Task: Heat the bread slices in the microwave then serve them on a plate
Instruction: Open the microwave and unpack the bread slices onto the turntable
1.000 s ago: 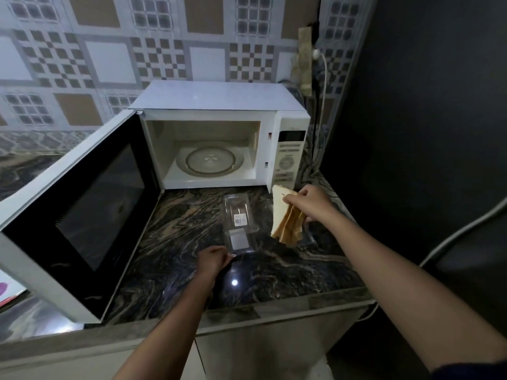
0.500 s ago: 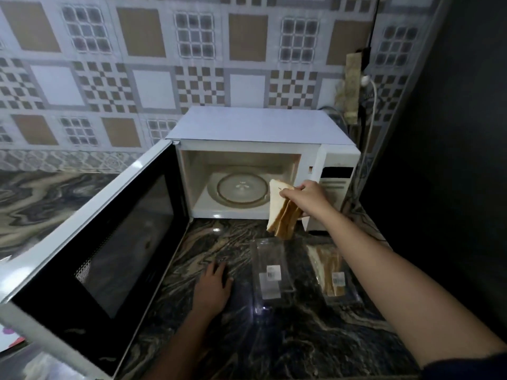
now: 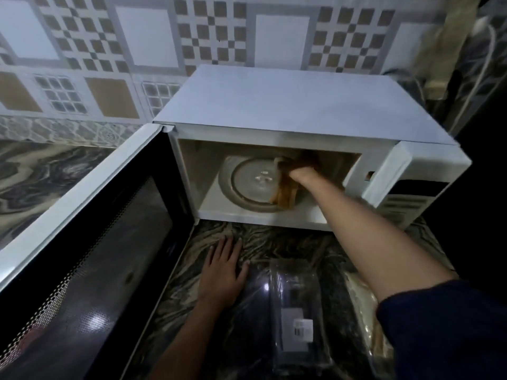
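Reaching into the open microwave point(image 3: 288, 105), a person's right hand point(image 3: 300, 176) grips the bread slices point(image 3: 284, 193), its fingers point(image 3: 291, 174) clenched around their upper edge. The slices hang on edge inside the cavity, over the 3 o'clock rim of the glass turntable point(image 3: 252, 185); motion blur hides whether they touch it. The microwave door point(image 3: 82, 242) stands swung wide toward 8 o'clock, its dark window facing the camera. At 6 o'clock from the cavity, the left hand point(image 3: 222, 272) rests palm down on the marbled bench point(image 3: 274, 242), fingers point(image 3: 225, 246) released and spread flat, grasping nothing. Just beside that hand, at its 4 o'clock, a clear plastic container point(image 3: 297, 311) with a barcode label lies on the bench. A second clear pack point(image 3: 366, 311) shows at 3 o'clock from the container, mostly hidden under the right forearm and dark sleeve point(image 3: 444, 333). A patterned tile wall point(image 3: 142, 37) runs behind the microwave at 12 o'clock.
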The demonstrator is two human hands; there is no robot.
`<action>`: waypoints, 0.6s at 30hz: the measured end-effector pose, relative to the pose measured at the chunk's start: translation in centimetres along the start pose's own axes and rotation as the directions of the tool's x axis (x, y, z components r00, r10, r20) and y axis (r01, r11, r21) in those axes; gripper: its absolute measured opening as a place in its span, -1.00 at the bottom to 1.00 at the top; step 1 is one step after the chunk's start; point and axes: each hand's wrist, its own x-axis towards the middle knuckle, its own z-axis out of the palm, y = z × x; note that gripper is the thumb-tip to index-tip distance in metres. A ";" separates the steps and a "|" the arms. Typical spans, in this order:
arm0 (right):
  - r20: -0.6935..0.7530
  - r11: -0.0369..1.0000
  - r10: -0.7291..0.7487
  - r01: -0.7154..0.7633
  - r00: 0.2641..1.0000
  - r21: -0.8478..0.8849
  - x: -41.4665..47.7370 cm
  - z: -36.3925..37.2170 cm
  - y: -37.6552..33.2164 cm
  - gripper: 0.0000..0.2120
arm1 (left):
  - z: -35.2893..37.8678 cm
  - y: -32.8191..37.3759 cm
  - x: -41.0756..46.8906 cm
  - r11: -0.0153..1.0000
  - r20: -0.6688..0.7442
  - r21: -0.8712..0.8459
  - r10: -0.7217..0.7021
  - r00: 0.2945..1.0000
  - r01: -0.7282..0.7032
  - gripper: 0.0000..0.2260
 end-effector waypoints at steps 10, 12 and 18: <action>0.085 0.961 -0.126 0.143 0.988 -0.239 5.4 2.3 -1.8 -0.50 | 0.0 -0.3 0.2 1.000 -0.045 -0.028 0.012 0.999 -0.013 -0.38; 0.132 0.966 -0.090 0.119 0.987 -0.231 5.6 2.7 -2.1 -0.53 | 0.0 -0.3 0.1 1.000 -0.041 -0.023 0.011 0.999 -0.012 -0.37; 0.111 0.954 -0.061 0.091 0.992 -0.287 4.5 2.8 -2.3 -0.52 | 0.0 -0.3 0.0 1.000 -0.025 -0.013 0.001 1.000 -0.001 -0.39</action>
